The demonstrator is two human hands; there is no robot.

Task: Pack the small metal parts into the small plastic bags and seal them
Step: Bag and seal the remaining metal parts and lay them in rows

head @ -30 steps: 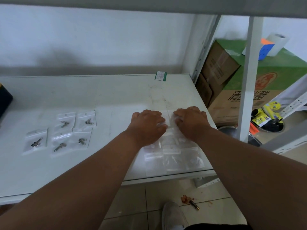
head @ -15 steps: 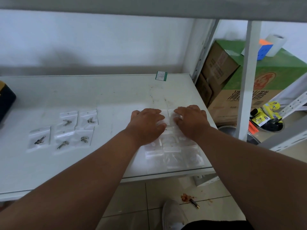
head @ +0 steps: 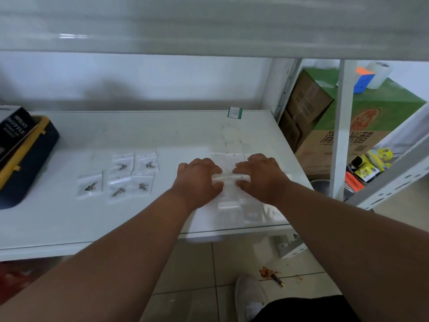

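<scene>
While left hand [head: 197, 180] and right hand [head: 261, 176] pinch one bag [head: 228, 180] | near shelf [head: 139, 219] front-right edge | left side open

My left hand [head: 197, 180] and right hand [head: 262, 177] lie side by side at centre frame, both resting on a spread of small clear plastic bags [head: 234, 205] near the right front edge of the white tabletop [head: 69, 219]. Left of my hands, five clear bags holding small metal parts [head: 119, 176] lie on the tabletop in two rows. At the far left edge sits a dark case with yellow trim [head: 25, 163]. Right of the tabletop, behind the shelf post, stands a brown and green cardboard box [head: 325, 122].
</scene>
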